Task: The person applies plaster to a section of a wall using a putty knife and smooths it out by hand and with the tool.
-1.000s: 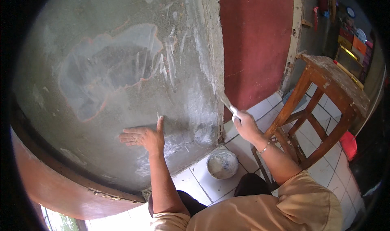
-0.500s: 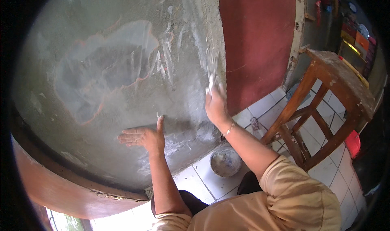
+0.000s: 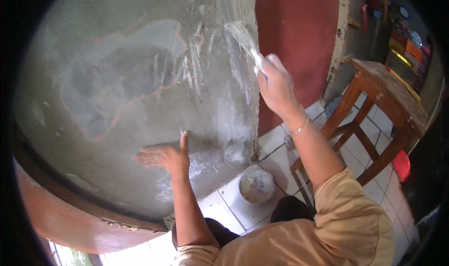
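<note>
My right hand is closed around the handle of a putty knife smeared with white. The knife slants up and to the left, its blade at the grey plastered wall close to the wall's right edge. Whether the blade touches the surface I cannot tell. My left hand is open lower on the wall, fingers stretched to the left and thumb up, with a bit of white on the thumb tip. White streaks run down the wall beside the knife, and a smoother grey patch lies to the left.
A bucket with pale paste stands on the white tiled floor below my hands. On the right is a wooden stool, near my right arm. A dark red panel adjoins the wall's edge. A curved wooden ledge borders the lower left.
My right hand has moved up and to the right with the putty knife, whose blade now tilts leftward onto the wall. My left hand has stayed in place.
</note>
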Tool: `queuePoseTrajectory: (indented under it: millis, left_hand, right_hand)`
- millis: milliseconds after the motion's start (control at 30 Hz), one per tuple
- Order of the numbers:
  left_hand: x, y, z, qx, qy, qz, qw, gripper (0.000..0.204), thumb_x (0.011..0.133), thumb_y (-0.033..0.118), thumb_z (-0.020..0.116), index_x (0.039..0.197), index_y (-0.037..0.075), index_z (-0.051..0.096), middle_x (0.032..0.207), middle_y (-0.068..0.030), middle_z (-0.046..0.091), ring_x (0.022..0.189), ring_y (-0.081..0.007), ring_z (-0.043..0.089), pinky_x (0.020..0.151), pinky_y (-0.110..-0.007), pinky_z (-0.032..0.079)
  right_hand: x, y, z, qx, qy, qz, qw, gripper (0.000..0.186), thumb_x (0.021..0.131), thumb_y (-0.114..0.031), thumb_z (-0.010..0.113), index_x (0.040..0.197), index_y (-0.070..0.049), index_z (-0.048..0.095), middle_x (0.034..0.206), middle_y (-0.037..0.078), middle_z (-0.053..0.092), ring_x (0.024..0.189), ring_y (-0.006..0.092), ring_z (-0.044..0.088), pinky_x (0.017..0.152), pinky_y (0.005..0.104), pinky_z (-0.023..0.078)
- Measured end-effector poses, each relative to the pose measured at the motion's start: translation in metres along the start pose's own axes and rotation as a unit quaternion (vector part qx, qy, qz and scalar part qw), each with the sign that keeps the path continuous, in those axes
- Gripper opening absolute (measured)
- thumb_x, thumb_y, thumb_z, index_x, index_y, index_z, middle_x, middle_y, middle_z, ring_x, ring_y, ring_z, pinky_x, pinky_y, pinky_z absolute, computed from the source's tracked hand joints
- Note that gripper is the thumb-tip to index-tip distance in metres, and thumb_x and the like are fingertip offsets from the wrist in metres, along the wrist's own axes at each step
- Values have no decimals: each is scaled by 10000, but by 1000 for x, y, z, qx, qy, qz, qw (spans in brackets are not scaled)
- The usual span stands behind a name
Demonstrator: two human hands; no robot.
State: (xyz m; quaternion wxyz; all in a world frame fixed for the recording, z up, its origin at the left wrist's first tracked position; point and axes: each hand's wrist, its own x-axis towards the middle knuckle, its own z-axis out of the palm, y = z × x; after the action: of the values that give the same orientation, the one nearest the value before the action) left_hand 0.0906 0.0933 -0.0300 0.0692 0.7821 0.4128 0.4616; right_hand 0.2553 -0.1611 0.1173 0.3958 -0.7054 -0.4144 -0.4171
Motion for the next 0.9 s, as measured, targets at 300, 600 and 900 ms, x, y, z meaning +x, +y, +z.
queuePoseTrajectory:
  millis: [300, 600, 900]
  left_hand:
    - [-1, 6, -3, 3, -15, -7, 1000, 1427, 694, 774, 581, 1271, -231, -253, 1279, -526, -277, 1205, -660, -285, 939, -757, -82]
    - [2, 0, 2, -9, -12, -4, 1000, 1433, 685, 777, 585, 1274, -242, -232, 1288, -530, -255, 1222, -651, -275, 950, -743, -99]
    - [0, 2, -2, -7, 10, -9, 1000, 1414, 692, 767, 588, 1296, -235, -205, 1313, -521, -228, 1245, -648, -240, 972, -731, -82]
  right_hand:
    - [-163, 13, 15, -45, -219, 208, 952, 285, 867, -84, 525, 1142, -9, 549, 945, 195, 499, 862, 381, 554, 734, 457, 465]
    - [-109, 49, 1, -110, -513, 206, 826, 184, 806, -97, 563, 937, -10, 659, 887, 224, 651, 816, 400, 627, 706, 477, 498]
    - [105, -17, -106, -46, -197, 35, 979, 171, 842, -117, 554, 906, 26, 624, 666, 146, 574, 612, 267, 546, 622, 377, 444]
